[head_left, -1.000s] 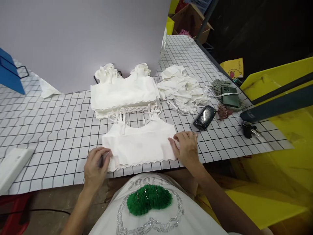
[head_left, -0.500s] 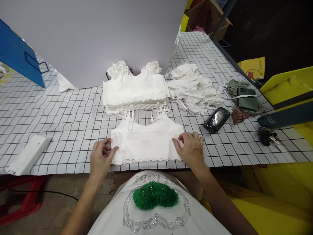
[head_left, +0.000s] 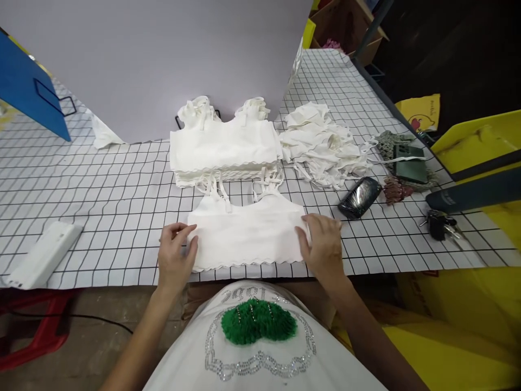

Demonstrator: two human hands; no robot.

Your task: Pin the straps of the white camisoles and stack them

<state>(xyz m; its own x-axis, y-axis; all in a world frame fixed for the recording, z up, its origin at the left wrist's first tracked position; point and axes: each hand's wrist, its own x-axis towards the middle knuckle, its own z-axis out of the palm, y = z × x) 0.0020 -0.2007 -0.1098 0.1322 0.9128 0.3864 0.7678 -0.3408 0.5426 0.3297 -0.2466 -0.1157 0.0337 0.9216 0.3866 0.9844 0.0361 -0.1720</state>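
Observation:
A white crop top (head_left: 244, 231) with thin straps lies flat near the front edge of the grid-patterned table (head_left: 101, 206). My left hand (head_left: 176, 255) grips its left side edge. Over on the top's right side edge, my right hand (head_left: 323, 244) has its fingers curled on the cloth. Just behind it sits a neat stack of folded white tops (head_left: 224, 146). To the right of the stack lies a loose heap of white tops (head_left: 321, 144) with trailing straps.
A white flat box (head_left: 43, 255) lies at the left. A black wrapped object (head_left: 360, 197), a green phone (head_left: 411, 169) on a knitted pouch and keys (head_left: 442, 225) are at the right. A grey board (head_left: 154, 60) stands behind, a yellow bin (head_left: 480, 146) beside the table.
Both hands have drawn slightly inward and forward along the top's side edges. The view has shifted a little; the garment stays flat in place.

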